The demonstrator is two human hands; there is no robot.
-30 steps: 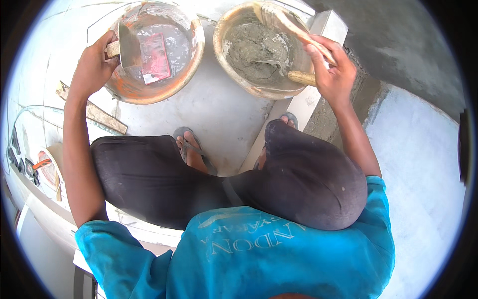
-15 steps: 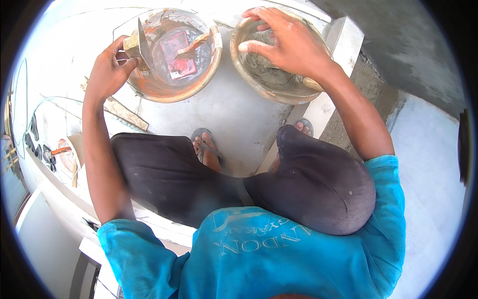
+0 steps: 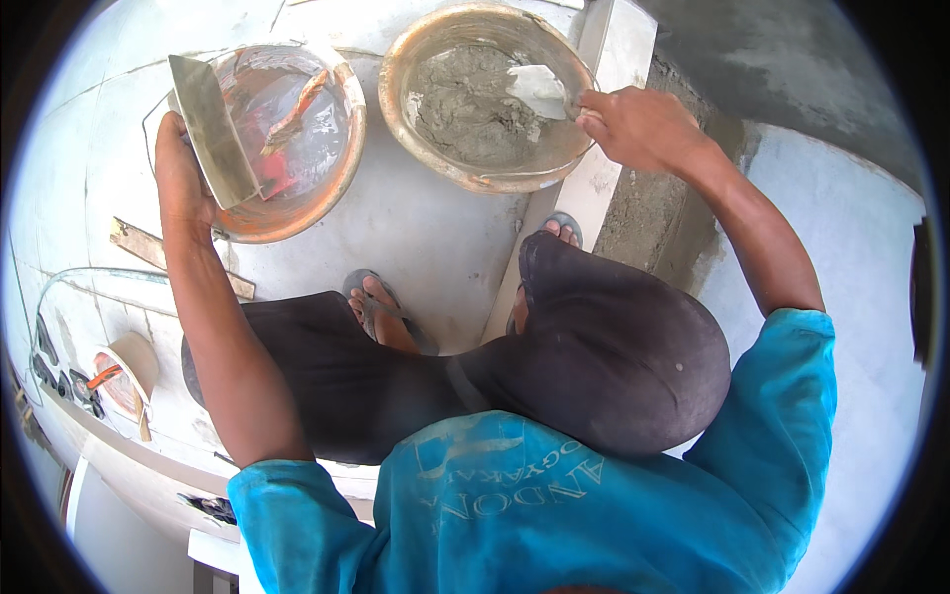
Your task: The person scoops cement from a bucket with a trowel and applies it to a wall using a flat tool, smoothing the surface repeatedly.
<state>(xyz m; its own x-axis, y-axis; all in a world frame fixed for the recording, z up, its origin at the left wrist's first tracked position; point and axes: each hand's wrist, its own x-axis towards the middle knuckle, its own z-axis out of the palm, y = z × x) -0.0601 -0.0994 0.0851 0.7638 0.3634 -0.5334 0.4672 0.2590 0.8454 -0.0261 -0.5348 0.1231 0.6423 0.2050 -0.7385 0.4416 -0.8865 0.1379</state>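
Note:
My left hand (image 3: 184,188) is closed on a plastering float, whose flat metal plate (image 3: 213,129) stands tilted over the left side of a basin (image 3: 353,119). The float's grip is hidden behind the plate. In that basin lie a dirty, orange-smeared handle (image 3: 295,114) and a red piece (image 3: 284,175) in cloudy liquid. My right hand (image 3: 643,127) is wrapped round the handle of a trowel at the right rim of a second basin (image 3: 392,94). The trowel's pale blade (image 3: 539,91) rests on wet grey mortar (image 3: 455,114) inside it.
A pale ledge (image 3: 614,59) runs past the right basin, beside a rough mortar strip (image 3: 648,198) and a grey wall (image 3: 772,69). To the left are a wooden board (image 3: 143,243), a hose (image 3: 99,270) and a small bucket (image 3: 136,361). My sandalled feet (image 3: 381,307) stand behind the basins.
My right hand, earlier open above the mortar, has moved to the right rim and taken hold of the trowel. The float in my left hand has turned, showing its broad plate. The whole view has shifted.

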